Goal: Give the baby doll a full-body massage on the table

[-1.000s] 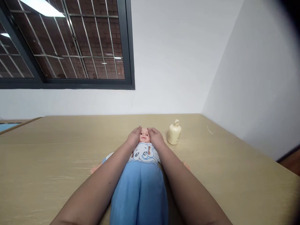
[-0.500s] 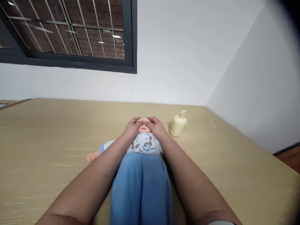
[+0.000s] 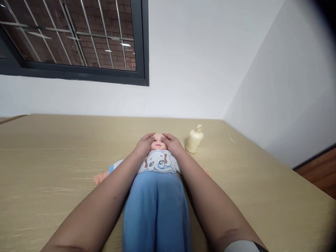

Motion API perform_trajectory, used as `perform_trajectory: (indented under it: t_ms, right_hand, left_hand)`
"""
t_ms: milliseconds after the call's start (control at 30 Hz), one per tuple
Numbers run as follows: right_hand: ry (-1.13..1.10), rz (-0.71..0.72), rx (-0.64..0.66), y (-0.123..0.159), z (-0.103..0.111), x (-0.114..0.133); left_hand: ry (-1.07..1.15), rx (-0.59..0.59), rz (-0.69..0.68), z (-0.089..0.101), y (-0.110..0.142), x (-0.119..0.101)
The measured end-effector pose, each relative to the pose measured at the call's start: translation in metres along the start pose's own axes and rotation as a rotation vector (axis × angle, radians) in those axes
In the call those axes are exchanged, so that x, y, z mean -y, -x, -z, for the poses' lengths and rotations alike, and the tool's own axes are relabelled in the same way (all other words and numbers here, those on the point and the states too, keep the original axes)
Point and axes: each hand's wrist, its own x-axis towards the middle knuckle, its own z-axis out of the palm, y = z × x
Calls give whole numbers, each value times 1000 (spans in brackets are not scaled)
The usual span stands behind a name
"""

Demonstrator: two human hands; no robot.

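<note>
A baby doll (image 3: 158, 145) lies on its back, head toward the wall, in a white top with a blue elephant patch (image 3: 157, 162) and long blue trousers (image 3: 154, 206). My left hand (image 3: 145, 144) cups the left side of its head, fingers curved round and thumb near the eye. On the other side my right hand (image 3: 172, 143) does the same, its thumb at the brow and cheek. The doll's eyes, nose and mouth show between my thumbs. My forearms partly cover its outspread arms; one small hand (image 3: 99, 178) sticks out at left.
A cream pump bottle (image 3: 194, 140) stands right of the doll's head. Farther right lies a thin pale strand (image 3: 231, 138) on the light wooden table (image 3: 57, 168). Behind are a white wall (image 3: 189, 70) and a dark-framed, barred window (image 3: 78, 38).
My thumbs have moved apart from the middle of the doll's brow toward its sides, uncovering its eyes and nose. The view has shifted slightly; the bottle stands where it was.
</note>
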Motion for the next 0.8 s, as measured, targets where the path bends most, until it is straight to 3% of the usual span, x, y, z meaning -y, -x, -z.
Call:
perform_trajectory:
  t_ms: [200, 800]
  right_hand:
    - [-47, 11, -4, 1, 2, 0]
    - [-80, -21, 23, 4, 1, 4]
  left_hand:
    - [57, -17, 16, 0, -1, 0]
    - [-41, 24, -60, 1, -3, 2]
